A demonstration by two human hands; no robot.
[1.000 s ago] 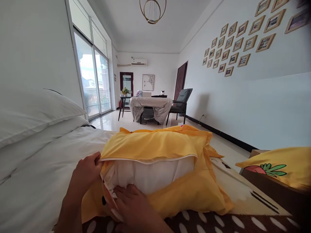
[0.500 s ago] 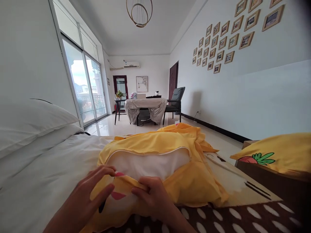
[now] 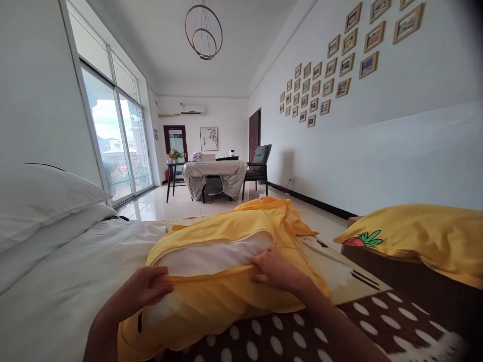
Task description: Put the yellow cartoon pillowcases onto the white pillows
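Note:
A yellow pillowcase point(image 3: 222, 296) lies in front of me with its long zip opening facing up. Inside the gap shows a white pillow point(image 3: 215, 254). At the left end of the opening, my left hand point(image 3: 147, 286) is closed on the near edge of the pillowcase. My right hand point(image 3: 277, 271) pinches that same edge farther right, its fingertips by the white pillow. Between my hands the near edge is stretched fairly straight. More crumpled yellow cloth point(image 3: 271, 203) lies behind the pillowcase.
Under the pillowcase is a brown blanket with white dots point(image 3: 260, 347) and a cream printed sheet point(image 3: 332, 266). White pillows point(image 3: 49, 201) are stacked at left. Another yellow pillow with a carrot print point(image 3: 422, 236) rests at right. A covered table point(image 3: 215, 168) and black chair point(image 3: 258, 163) stand beyond.
My right hand has moved right and away from me along the opening's edge, drawing it out. My left hand has closed on the edge. The view has shifted slightly right and up.

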